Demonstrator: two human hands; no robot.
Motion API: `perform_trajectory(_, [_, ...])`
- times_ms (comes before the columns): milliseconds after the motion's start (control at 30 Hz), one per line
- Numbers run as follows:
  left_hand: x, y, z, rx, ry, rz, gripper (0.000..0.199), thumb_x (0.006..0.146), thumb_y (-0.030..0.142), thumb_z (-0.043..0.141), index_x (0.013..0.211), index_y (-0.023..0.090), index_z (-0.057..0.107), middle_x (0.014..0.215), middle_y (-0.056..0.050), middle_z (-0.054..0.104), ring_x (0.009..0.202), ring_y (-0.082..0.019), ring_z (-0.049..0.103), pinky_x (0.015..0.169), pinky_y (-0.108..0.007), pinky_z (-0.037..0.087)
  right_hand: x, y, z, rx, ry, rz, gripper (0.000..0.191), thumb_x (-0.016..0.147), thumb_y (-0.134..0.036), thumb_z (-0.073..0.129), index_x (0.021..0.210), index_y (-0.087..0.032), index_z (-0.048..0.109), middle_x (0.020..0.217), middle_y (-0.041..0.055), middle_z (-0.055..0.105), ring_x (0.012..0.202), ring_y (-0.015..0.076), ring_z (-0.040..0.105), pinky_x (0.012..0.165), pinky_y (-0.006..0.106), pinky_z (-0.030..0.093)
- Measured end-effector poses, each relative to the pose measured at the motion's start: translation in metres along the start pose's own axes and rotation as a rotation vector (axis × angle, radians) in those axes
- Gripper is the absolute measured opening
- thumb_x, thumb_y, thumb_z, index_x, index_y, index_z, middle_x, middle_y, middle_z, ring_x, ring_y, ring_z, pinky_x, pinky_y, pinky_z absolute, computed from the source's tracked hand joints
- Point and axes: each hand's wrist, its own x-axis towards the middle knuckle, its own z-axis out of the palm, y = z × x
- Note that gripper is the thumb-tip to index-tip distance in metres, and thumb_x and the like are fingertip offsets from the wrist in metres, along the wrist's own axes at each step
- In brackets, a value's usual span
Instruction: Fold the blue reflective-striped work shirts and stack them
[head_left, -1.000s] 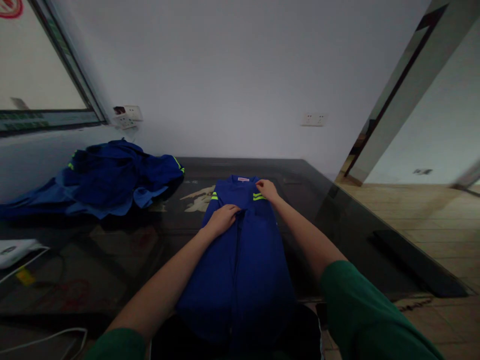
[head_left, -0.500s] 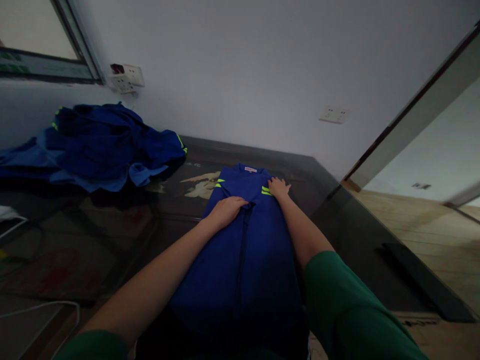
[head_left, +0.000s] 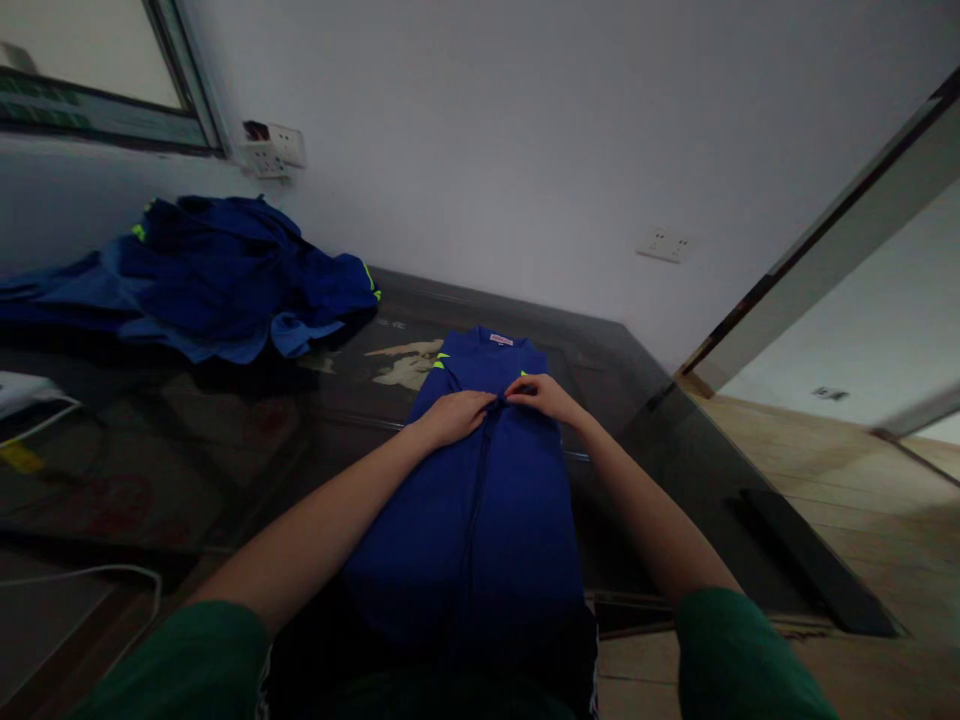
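A blue work jacket (head_left: 517, 500) with yellow-green stripes lies lengthwise on the dark table, its collar and label at the far end and its lower part hanging toward my lap. My left hand (head_left: 459, 415) lies over the front opening, fingertips closed on the cloth edge near the chest. Just to its right, my right hand (head_left: 546, 396) pinches the jacket's front at the same spot, thumb against fingers. The two hands' fingertips almost meet there. Whatever small part lies between them is hidden.
Blue garments (head_left: 217, 275) are heaped at the left against the wall. A white power strip (head_left: 26, 392) with cables sits at the left edge. On the right of the dark table (head_left: 637, 450) lies a long black flat object (head_left: 814, 560). Wall sockets (head_left: 664, 244) are behind.
My right hand has left the stripe on the jacket's right side and come inward to the front opening, where it now pinches cloth. My left hand stays nearly in place.
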Motion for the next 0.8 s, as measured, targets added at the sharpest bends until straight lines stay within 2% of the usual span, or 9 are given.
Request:
perform_trajectory(67, [0.001,0.000,0.000,-0.008,0.019,-0.036,0.041,0.094,0.019,0.041,0.133,0.021,0.053,0.131,-0.007,0.061,0.119,-0.020,0.058,0.100,-0.032,0.046,-0.011,-0.002,0.001,0.085,-0.040,-0.005,0.026,0.077,-0.038,0.068,0.095,-0.020,0.072,0.099,0.0060,0.072,0.094,0.0208,0.065,0.089,0.034,0.048])
perform_trajectory(167, [0.002,-0.003,0.000,-0.022,0.040,-0.031,0.041,0.094,0.016,0.038,0.130,0.024,0.056,0.130,-0.004,0.061,0.119,-0.018,0.058,0.100,-0.031,0.045,-0.016,0.000,0.004,0.109,-0.023,-0.025,0.032,0.073,-0.038,0.073,0.102,-0.022,0.071,0.108,0.0059,0.070,0.102,0.0222,0.062,0.094,0.037,0.045])
perform_trajectory(333, [0.002,-0.006,0.001,-0.015,0.090,0.028,0.038,0.092,0.012,0.040,0.119,0.023,0.064,0.126,-0.005,0.062,0.118,-0.019,0.055,0.101,-0.033,0.044,-0.007,0.004,0.016,0.086,0.080,-0.046,0.021,0.076,-0.035,0.071,0.092,-0.021,0.071,0.097,0.0058,0.070,0.093,0.0204,0.063,0.087,0.036,0.047])
perform_trajectory(467, [0.000,-0.001,-0.002,-0.002,0.079,0.079,0.030,0.090,0.014,0.047,0.110,0.019,0.068,0.115,-0.007,0.063,0.110,-0.020,0.055,0.097,-0.032,0.045,-0.001,0.003,0.026,0.093,0.133,-0.012,0.018,0.078,-0.032,0.068,0.089,-0.019,0.069,0.093,0.0053,0.070,0.089,0.0191,0.062,0.081,0.033,0.047])
perform_trajectory(667, [0.004,0.010,-0.003,0.037,0.109,-0.056,0.022,0.087,0.028,0.056,0.105,0.020,0.065,0.108,-0.006,0.062,0.103,-0.022,0.056,0.088,-0.032,0.047,-0.002,0.004,0.024,0.140,0.137,0.006,0.019,0.077,-0.033,0.067,0.090,-0.019,0.066,0.094,0.0056,0.068,0.090,0.0193,0.062,0.080,0.034,0.047])
perform_trajectory(800, [0.021,0.026,-0.002,0.130,0.089,-0.211,0.027,0.083,0.024,0.059,0.110,0.019,0.059,0.104,-0.009,0.065,0.100,-0.026,0.058,0.083,-0.036,0.048,-0.005,0.006,0.025,0.194,0.160,0.013,0.022,0.075,-0.035,0.068,0.090,-0.019,0.065,0.094,0.0053,0.067,0.090,0.0197,0.061,0.081,0.035,0.047])
